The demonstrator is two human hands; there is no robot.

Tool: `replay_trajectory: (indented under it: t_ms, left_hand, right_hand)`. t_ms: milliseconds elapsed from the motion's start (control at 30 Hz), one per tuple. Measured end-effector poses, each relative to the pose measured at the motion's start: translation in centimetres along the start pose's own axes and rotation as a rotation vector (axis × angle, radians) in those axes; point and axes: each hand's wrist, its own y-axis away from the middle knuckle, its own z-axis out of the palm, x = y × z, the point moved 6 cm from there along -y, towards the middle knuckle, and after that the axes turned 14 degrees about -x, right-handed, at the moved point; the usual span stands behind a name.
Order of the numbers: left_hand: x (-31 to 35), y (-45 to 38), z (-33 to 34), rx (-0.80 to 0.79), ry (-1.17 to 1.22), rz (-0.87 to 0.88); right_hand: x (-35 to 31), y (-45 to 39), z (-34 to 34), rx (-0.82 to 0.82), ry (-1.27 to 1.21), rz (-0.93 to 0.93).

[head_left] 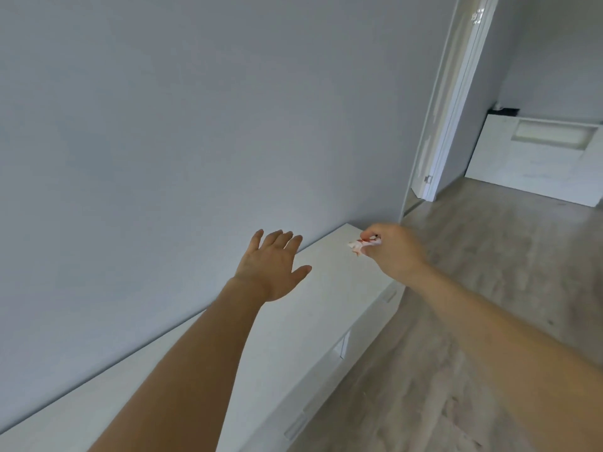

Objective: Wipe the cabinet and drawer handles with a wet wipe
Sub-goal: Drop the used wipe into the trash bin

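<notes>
Running along the foot of a plain pale grey wall [163, 125], a long low white cabinet [326, 288] fills the near side of the room, its flat top bare and matt. Its front faces a floor of grey-brown wood-look planks [473, 288], and slim flat handles [390, 296] show edge-on along that front, one near the far end, another midway and one closer in.

The left hand [274, 265] reaches out over the cabinet top with fingers straight and spread, palm down; whether it touches the surface I cannot tell. The right hand [391, 249] hangs above the far end of the cabinet, well apart from the left, its fingers curled in and pinching a small crumpled white wipe with reddish marks [359, 245]. The wipe pokes out from the fingertips toward the wall, held clear of the handles below.

Past the cabinet's end stands a white door frame [456, 109] with an open white door beside it. Through the opening, a second low white unit [528, 164] sits against the far wall, something dark on its left corner.
</notes>
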Motion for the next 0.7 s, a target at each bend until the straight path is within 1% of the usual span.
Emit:
replay_trajectory:
  t_ms: [133,333,567,700]
  left_hand:
    - [1.1,-9.2,-1.2,0.044,0.023,0.041]
    - [4.3,-23.6,-3.7,0.016,-0.010,0.117]
    - [13.8,-39.4,-7.8,0.083,-0.060,0.263]
    - [18.7,-49.0,-7.8,0.060,-0.075,0.264]
  right_hand:
    - [4.3,-6.1,-4.2,0.051,-0.020,0.043]
    - [12.9,-14.5,-10.1,0.063,-0.022,0.162]
    - [24.7,-22.8,-17.4,0.132,-0.060,0.200]
    - [31.9,-29.6,-20.7,0.131,-0.016,0.198]
